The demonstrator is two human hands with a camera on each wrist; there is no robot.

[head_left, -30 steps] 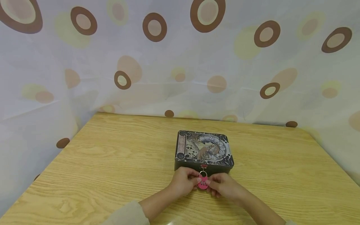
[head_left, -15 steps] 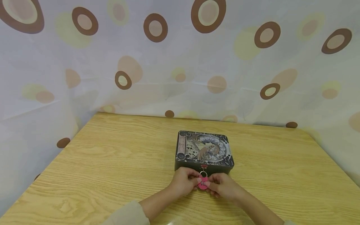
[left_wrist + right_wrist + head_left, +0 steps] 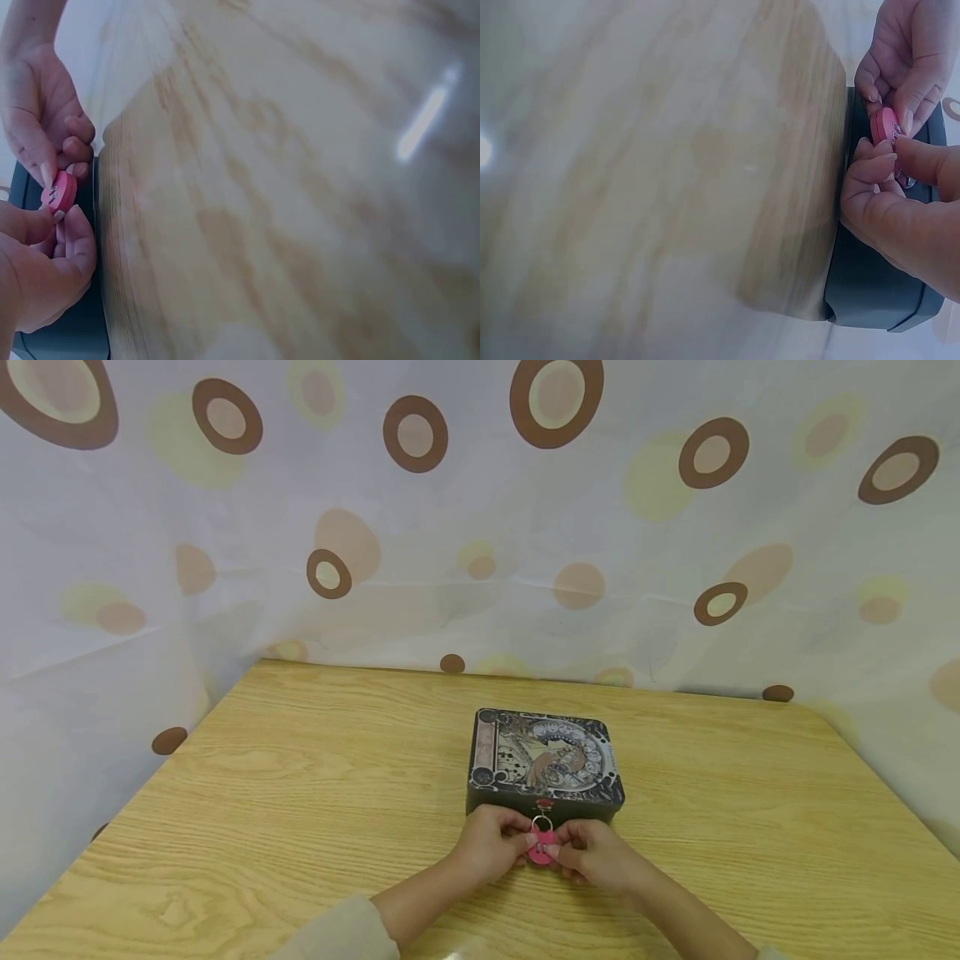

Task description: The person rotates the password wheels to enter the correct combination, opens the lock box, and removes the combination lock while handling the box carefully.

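Observation:
A pink combination padlock (image 3: 542, 847) hangs by its metal shackle from the red clasp (image 3: 543, 804) on the front of a dark box (image 3: 546, 756) with a patterned lid. My left hand (image 3: 487, 846) pinches the padlock's left side between thumb and fingers. On its right side, my right hand (image 3: 600, 858) grips it, with the thumb on the face by the number dials. Both wrist views show the padlock (image 3: 60, 193) (image 3: 887, 126) held between the two hands, in front of the dark box side (image 3: 874, 281). The digits are too small to read.
The box stands on a wood-grain table (image 3: 300, 777). Behind the table and along its sides hangs a pale sheet (image 3: 450, 527) printed with brown, peach and yellow circles. A bright reflection shows on the tabletop (image 3: 300, 225) in the left wrist view.
The right thumb and fingers have shifted slightly at the padlock's dials. The left hand and the box have stayed in place.

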